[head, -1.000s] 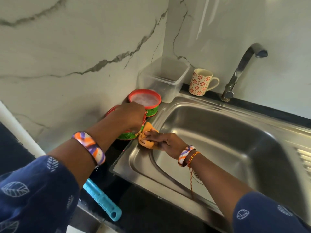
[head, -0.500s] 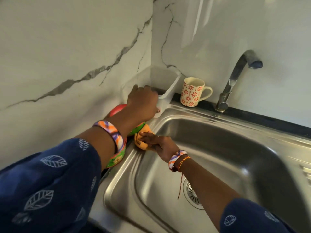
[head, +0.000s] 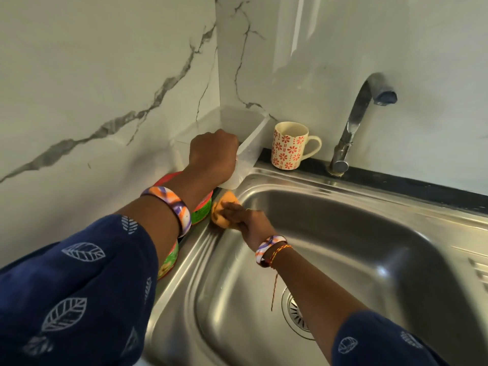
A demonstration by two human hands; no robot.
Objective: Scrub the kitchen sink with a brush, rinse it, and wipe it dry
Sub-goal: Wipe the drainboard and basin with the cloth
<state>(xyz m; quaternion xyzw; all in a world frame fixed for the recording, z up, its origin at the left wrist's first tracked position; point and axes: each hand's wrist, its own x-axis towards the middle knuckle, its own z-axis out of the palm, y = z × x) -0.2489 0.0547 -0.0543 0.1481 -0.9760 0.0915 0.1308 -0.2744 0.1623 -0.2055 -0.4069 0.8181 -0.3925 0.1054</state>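
Fingers (head: 232, 207) of the right hand (head: 247, 220) pressed an orange sponge (head: 224, 212) against the far-left corner of the steel sink's (head: 343, 233) rim — pinching it against the metal. Beyond it, the left hand (head: 212, 157) curled over the near edge of a clear plastic container (head: 248, 143) in the wall corner. Farther right on the table stood a flowered mug (head: 289, 145), then the tap (head: 351, 128).

floral mug (head: 289, 145), clear container (head: 250, 136), red-lidded tubs (head: 202, 213)

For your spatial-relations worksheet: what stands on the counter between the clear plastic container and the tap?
In the head view, a flower-patterned mug stands between the clear container and the tap.
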